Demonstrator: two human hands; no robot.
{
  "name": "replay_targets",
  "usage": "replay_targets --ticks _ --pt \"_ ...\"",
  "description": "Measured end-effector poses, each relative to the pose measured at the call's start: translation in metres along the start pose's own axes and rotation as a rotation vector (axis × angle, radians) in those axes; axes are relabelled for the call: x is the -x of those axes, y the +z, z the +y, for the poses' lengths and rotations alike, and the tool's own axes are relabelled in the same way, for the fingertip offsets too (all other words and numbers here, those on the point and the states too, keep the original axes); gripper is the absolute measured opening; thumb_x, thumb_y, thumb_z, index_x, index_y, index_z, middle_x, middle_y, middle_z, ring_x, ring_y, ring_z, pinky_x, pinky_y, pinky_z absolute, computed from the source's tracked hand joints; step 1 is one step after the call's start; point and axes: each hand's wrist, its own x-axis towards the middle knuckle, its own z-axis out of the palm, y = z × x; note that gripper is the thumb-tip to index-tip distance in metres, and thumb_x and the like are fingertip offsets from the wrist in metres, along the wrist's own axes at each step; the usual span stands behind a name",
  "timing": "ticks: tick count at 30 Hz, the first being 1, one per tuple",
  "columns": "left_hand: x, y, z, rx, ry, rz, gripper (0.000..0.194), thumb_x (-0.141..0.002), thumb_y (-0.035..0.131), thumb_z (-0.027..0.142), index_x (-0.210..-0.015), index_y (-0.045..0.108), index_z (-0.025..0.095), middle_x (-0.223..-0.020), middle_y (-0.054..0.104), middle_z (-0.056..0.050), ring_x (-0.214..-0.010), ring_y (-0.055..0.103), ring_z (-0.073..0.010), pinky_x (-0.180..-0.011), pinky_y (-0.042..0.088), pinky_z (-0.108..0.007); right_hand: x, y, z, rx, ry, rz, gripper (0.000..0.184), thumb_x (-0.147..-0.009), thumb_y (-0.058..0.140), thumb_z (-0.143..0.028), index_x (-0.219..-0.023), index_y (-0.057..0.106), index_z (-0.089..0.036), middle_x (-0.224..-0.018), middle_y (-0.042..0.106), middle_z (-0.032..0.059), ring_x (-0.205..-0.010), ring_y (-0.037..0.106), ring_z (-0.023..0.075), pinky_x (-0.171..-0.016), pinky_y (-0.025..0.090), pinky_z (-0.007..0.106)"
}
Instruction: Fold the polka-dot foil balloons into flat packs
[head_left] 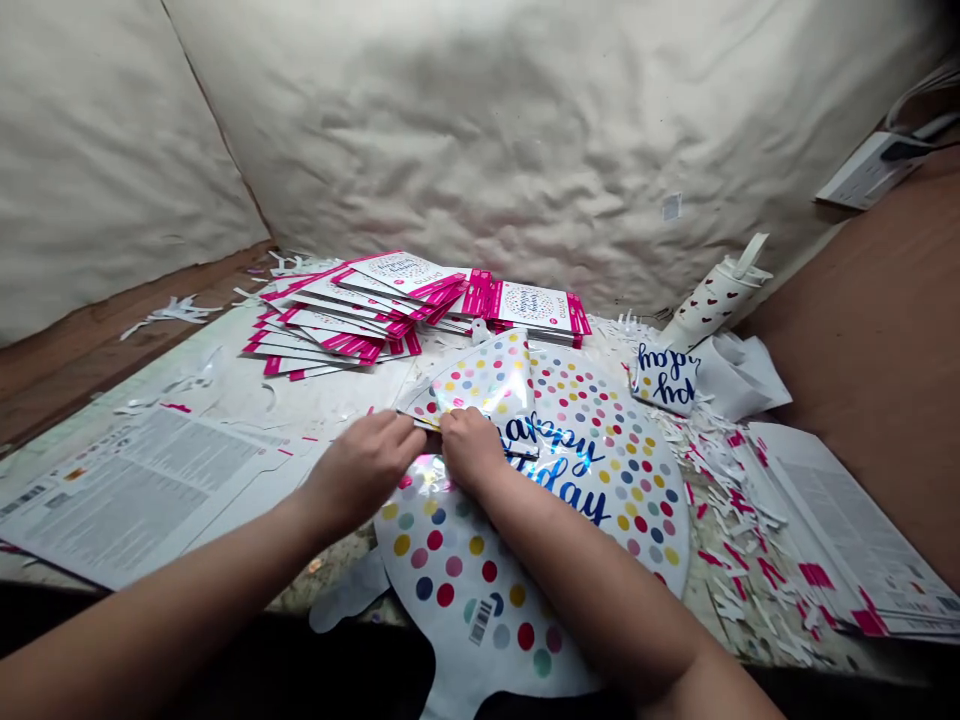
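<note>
At the near edge of the pale, stained worktable (330, 560), the white foil neck (457, 675) hangs over the side. It belongs to the flat white foil balloon with multicoloured dots and blue lettering (585, 470), spread across the middle. Farther in, the left hand (367, 460) pinches the left end of a shiny, dotted foil flap (487, 385), while the right hand (469, 445), just beside it, is curled closed on the same fold; how hard either presses I cannot tell. A neat crease probably needs level edges and even tension, since slick film may slide. At far left lie pink-and-white printed card packs (352, 315), best kept clear of the foil.
</note>
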Motion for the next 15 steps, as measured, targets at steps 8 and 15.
replay_targets --ticks 8,15 --pt "0.009 0.045 0.012 0.351 -0.179 -0.319 0.068 -0.082 0.038 0.064 -0.140 0.029 0.029 -0.147 0.024 -0.015 -0.132 0.019 -0.0428 -0.100 0.027 -0.053 -0.001 -0.159 0.092 -0.067 0.246 0.620 0.026 -0.088 0.041 -0.020 -0.089 0.063 -0.007 -0.082 0.067 0.0095 -0.068 0.059 0.0130 -0.064 0.046 0.025" --pt "-0.011 0.025 -0.001 0.472 -0.236 -0.415 0.070 -0.080 0.035 0.068 -0.136 0.039 0.026 -0.145 0.031 -0.013 -0.132 0.025 -0.0375 -0.103 0.026 -0.049 0.090 -0.199 0.080 -0.166 -0.316 0.759 0.023 -0.075 0.066 -0.011 -0.093 0.069 -0.023 -0.092 0.071 0.0023 -0.084 0.066 0.0169 -0.080 0.052 0.032"
